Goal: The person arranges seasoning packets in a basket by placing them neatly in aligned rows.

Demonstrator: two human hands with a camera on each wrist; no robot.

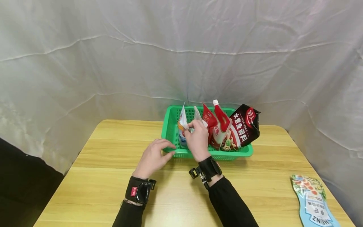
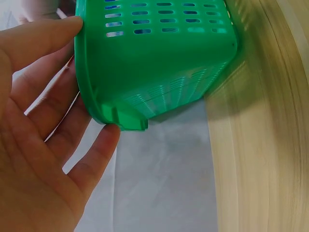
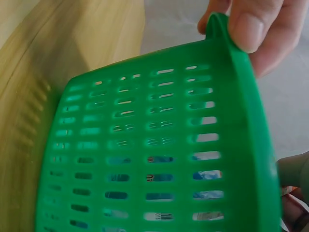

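Observation:
A green slotted basket (image 1: pixel 215 155) stands at the back middle of the wooden table (image 1: pixel 107 189), with several packets upright in it. My left hand (image 1: pixel 169 148) holds the basket's near left corner; in the left wrist view the hand (image 2: pixel 89 77) has its thumb under the corner of the basket (image 2: pixel 159 58) and a finger along the rim. My right hand (image 1: pixel 193 125) reaches into the basket and pinches a white packet (image 1: pixel 182 124) with blue and orange print. The right wrist view shows the basket's wall (image 3: pixel 145 145) with a fingertip (image 3: pixel 248 29) over its rim.
In the basket also stand a red pouch with a white cap (image 1: pixel 221 119), a smaller red packet (image 1: pixel 209 119) and a dark packet with white characters (image 1: pixel 246 126). A light blue pouch (image 1: pixel 312 201) lies flat at the table's near right. White cloth hangs behind.

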